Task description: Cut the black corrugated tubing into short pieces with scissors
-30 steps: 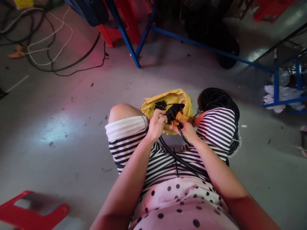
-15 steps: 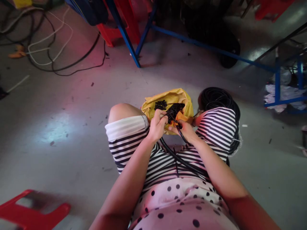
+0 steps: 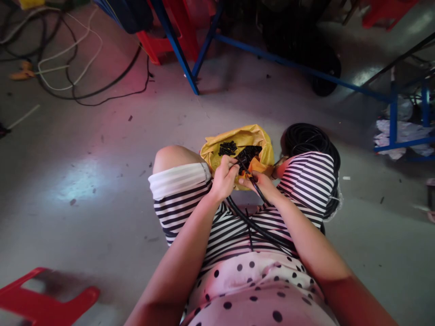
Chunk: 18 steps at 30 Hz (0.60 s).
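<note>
A black corrugated hose (image 3: 258, 225) crosses my lap and curves up into my left hand (image 3: 224, 177), whose fingers are closed on it. A dark stretch of hose also passes over my right hand (image 3: 264, 184), which is closed with its fingers curled around it. Both hands are close together at the near rim of a yellow bag (image 3: 260, 133), which stands open between my knees. Inside the bag lie several short black hose pieces (image 3: 227, 148). Beside my right fingers is an orange thing (image 3: 258, 166); I cannot make out its kind.
A coil of black hose (image 3: 307, 136) lies on the floor past my right knee. Ahead stands a blue metal frame (image 3: 288, 63) with a red stool (image 3: 166, 43) behind it. Loose cables (image 3: 91, 97) lie at the upper left, and another red stool (image 3: 50, 301) at the lower left.
Both hands stay almost in place at the bag. The dark stretch of hose between them has shifted slightly.
</note>
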{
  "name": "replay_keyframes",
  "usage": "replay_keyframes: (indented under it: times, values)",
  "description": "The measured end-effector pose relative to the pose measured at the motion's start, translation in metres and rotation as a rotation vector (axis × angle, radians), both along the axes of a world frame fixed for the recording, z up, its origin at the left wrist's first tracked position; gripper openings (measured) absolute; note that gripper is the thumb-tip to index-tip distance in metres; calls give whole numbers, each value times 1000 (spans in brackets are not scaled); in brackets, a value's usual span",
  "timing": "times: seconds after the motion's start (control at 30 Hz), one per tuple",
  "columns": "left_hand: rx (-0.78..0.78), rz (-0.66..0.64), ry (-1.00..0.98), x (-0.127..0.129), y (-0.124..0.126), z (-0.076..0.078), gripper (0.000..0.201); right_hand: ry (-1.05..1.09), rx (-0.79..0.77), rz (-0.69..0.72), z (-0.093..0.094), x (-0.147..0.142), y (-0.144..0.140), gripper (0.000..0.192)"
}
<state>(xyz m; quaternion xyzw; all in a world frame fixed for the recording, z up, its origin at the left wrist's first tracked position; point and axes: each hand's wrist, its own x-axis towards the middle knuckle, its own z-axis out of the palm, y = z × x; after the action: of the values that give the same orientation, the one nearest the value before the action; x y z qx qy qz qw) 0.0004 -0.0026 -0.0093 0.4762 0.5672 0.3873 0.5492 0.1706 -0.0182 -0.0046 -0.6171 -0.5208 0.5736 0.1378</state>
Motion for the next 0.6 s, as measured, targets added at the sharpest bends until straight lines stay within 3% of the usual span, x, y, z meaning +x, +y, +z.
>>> replay_keyframes:
  times: [0.37, 0.6]
  values:
    - [-225, 38, -196, 2, 8, 14, 15, -168, 82, 7, 1, 3, 0, 48]
    - [-256, 14, -144, -3, 7, 13, 24, -179, 54, -27, 2, 4, 0, 51]
